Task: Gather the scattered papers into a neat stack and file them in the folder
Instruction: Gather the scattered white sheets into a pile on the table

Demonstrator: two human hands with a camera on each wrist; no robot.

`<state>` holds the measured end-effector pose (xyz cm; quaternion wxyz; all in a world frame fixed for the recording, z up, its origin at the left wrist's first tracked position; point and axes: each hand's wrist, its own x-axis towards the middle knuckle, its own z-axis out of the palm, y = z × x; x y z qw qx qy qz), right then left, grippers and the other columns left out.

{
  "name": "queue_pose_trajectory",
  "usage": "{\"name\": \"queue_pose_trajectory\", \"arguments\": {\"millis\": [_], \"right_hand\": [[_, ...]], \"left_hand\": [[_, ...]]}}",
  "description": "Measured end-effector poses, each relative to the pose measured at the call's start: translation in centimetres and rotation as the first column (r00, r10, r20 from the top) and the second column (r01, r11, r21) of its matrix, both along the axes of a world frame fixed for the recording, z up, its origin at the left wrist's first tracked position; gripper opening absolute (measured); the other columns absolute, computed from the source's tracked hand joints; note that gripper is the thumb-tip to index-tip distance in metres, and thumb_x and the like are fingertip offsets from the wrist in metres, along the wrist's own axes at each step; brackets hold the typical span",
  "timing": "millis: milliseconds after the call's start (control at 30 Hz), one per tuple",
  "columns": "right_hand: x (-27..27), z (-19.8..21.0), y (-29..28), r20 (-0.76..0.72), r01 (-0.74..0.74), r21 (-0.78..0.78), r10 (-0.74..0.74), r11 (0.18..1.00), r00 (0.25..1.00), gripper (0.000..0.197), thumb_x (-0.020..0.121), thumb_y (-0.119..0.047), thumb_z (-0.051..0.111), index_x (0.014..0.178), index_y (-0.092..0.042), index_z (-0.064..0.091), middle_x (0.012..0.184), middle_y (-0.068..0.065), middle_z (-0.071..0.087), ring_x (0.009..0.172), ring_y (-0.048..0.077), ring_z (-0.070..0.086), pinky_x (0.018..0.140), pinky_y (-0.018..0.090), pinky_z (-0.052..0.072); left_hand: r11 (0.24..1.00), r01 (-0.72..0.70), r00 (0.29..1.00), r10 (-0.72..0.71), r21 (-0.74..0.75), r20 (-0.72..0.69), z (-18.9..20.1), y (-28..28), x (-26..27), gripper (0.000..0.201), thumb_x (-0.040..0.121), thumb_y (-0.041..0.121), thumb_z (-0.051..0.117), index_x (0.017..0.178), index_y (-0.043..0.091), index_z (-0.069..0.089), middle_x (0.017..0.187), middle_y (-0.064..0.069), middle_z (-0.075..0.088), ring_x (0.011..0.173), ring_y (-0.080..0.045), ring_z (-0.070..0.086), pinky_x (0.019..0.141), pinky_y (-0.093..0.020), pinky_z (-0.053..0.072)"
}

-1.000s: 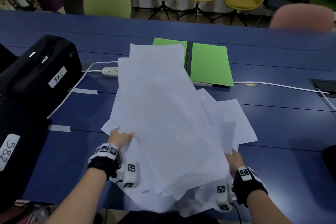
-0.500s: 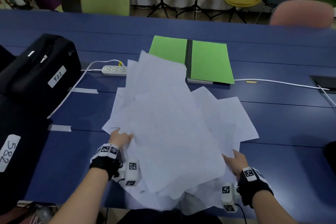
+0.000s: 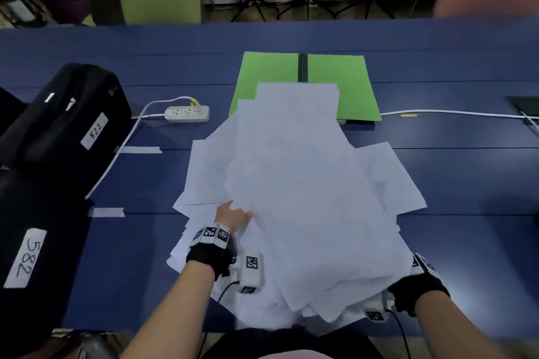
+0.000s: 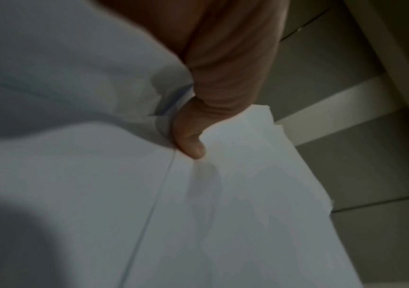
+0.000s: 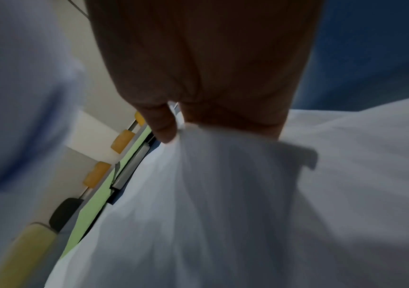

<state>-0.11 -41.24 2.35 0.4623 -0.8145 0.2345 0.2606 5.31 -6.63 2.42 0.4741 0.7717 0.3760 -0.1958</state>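
Observation:
A loose pile of white papers (image 3: pixel 294 198) lies fanned across the middle of the blue table (image 3: pixel 452 178). Its far edge overlaps the open green folder (image 3: pixel 344 84). My left hand (image 3: pixel 236 214) grips the pile's left edge. In the left wrist view the thumb (image 4: pixel 189 142) presses on top of the papers (image 4: pixel 235 194). My right hand (image 5: pixel 174 132) pinches a bunched edge of the papers (image 5: pixel 223 194) at the pile's near right corner. In the head view the sheets cover its fingers and only the gloved wrist (image 3: pixel 420 288) shows.
Two black cases with white labels (image 3: pixel 67 128) (image 3: pixel 26 259) stand at the left. A white power strip (image 3: pixel 186 114) and its cable lie left of the folder. Another white cable (image 3: pixel 452 112) runs to the right. Chairs line the table's far side.
The pile has shifted right and away from me, and its far edge now overlaps the folder. My left hand moved right with it. My right hand's fingers have gone under the sheets.

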Motion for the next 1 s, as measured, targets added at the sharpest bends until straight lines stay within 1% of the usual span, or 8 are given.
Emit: {"name": "queue_pose_trajectory", "arguments": {"millis": [100, 167, 233, 400, 533, 667, 833, 1000], "right_hand": [[1.0, 0.1, 1.2, -0.185, 0.286, 0.284, -0.24, 0.915, 0.953, 0.051, 0.085, -0.059, 0.048, 0.12, -0.023, 0.053, 0.103, 0.002, 0.062, 0.092, 0.019, 0.055, 0.088, 0.032, 0.043], [2.0, 0.0, 1.7, -0.27, 0.449, 0.448, -0.362, 0.773, 0.892, 0.057, 0.087, -0.064, 0.042, 0.111, -0.016, 0.062, 0.102, 0.002, 0.067, 0.099, 0.019, 0.06, 0.088, 0.037, 0.05], [2.5, -0.4, 2.1, -0.278, 0.391, 0.406, -0.295, 0.826, 0.914, 0.073, 0.078, -0.065, 0.055, 0.125, -0.01, 0.058, 0.104, 0.005, 0.071, 0.087, 0.018, 0.069, 0.071, 0.034, 0.056], [2.6, -1.8, 3.4, -0.066, 0.179, 0.029, -0.177, 0.983, 0.982, 0.061, 0.08, -0.014, 0.074, 0.128, 0.011, 0.046, 0.12, 0.019, 0.058, 0.11, 0.035, 0.057, 0.094, 0.036, 0.044], [2.6, -2.8, 3.1, -0.011, 0.242, -0.034, -0.242, 0.97, 0.97, 0.044, 0.083, -0.002, 0.067, 0.121, 0.013, 0.053, 0.123, 0.027, 0.059, 0.109, 0.038, 0.058, 0.095, 0.041, 0.043], [2.5, -3.6, 2.1, 0.001, 0.29, -0.084, -0.291, 0.953, 0.957, 0.051, 0.083, -0.005, 0.067, 0.127, 0.014, 0.048, 0.131, 0.029, 0.053, 0.12, 0.042, 0.052, 0.104, 0.046, 0.04], [2.9, -4.0, 2.6, 0.025, 0.263, -0.145, -0.263, 0.954, 0.965, 0.04, 0.083, -0.006, 0.064, 0.119, 0.01, 0.056, 0.123, 0.025, 0.061, 0.113, 0.039, 0.057, 0.098, 0.04, 0.043], [2.7, -4.2, 2.6, 0.041, 0.256, -0.164, -0.253, 0.953, 0.967, 0.038, 0.083, -0.006, 0.063, 0.118, 0.008, 0.057, 0.122, 0.026, 0.061, 0.112, 0.04, 0.057, 0.097, 0.04, 0.043]], "left_hand": [[0.969, 0.226, 0.974, -0.221, 0.098, -0.054, -2.8, -0.5, -0.5, 0.02, 0.087, 0.008, 0.056, 0.104, 0.001, 0.064, 0.109, -0.012, 0.067, 0.113, -0.025, 0.058, 0.092, -0.021, 0.041], [0.975, 0.186, 0.982, -0.182, 0.123, -0.047, -4.5, -0.1, -0.9, 0.031, 0.082, 0.007, 0.059, 0.113, 0.005, 0.061, 0.115, -0.009, 0.063, 0.113, -0.026, 0.058, 0.092, -0.025, 0.046], [0.977, 0.181, 0.983, -0.176, 0.115, -0.054, -4.9, -0.2, -1.3, 0.049, 0.079, 0.01, 0.061, 0.127, 0.006, 0.055, 0.129, -0.01, 0.058, 0.117, -0.026, 0.057, 0.096, -0.026, 0.046], [0.946, 0.318, 0.947, -0.32, 0.054, 0.033, -4.0, -1.5, -0.8, 0.048, 0.079, 0.03, 0.07, 0.119, 0.005, 0.06, 0.12, -0.011, 0.064, 0.112, -0.028, 0.059, 0.089, -0.026, 0.044], [0.976, 0.017, 0.993, -0.042, 0.215, 0.11, -3.0, 2.3, -2.0, 0.036, 0.076, 0.034, 0.069, 0.106, 0.016, 0.063, 0.112, -0.007, 0.064, 0.109, -0.027, 0.058, 0.09, -0.03, 0.045], [0.855, -0.198, 0.951, 0.286, 0.479, -0.117, -2.3, 7.6, -5.8, 0.059, 0.069, 0.027, 0.07, 0.118, 0.008, 0.043, 0.131, -0.02, 0.036, 0.122, -0.039, 0.035, 0.099, -0.049, 0.036], [0.912, -0.399, 0.911, 0.406, 0.093, -0.073, -2.6, 9.3, -8.5, 0.075, 0.068, 0.014, 0.079, 0.129, -0.005, 0.041, 0.129, -0.019, 0.053, 0.115, -0.036, 0.055, 0.097, -0.042, 0.045], [0.889, -0.458, 0.887, 0.456, 0.013, 0.077, -1.6, 7.4, -8.3, 0.03, 0.077, 0.0, 0.07, 0.105, -0.005, 0.063, 0.109, -0.019, 0.066, 0.105, -0.033, 0.063, 0.084, -0.032, 0.045]]}}
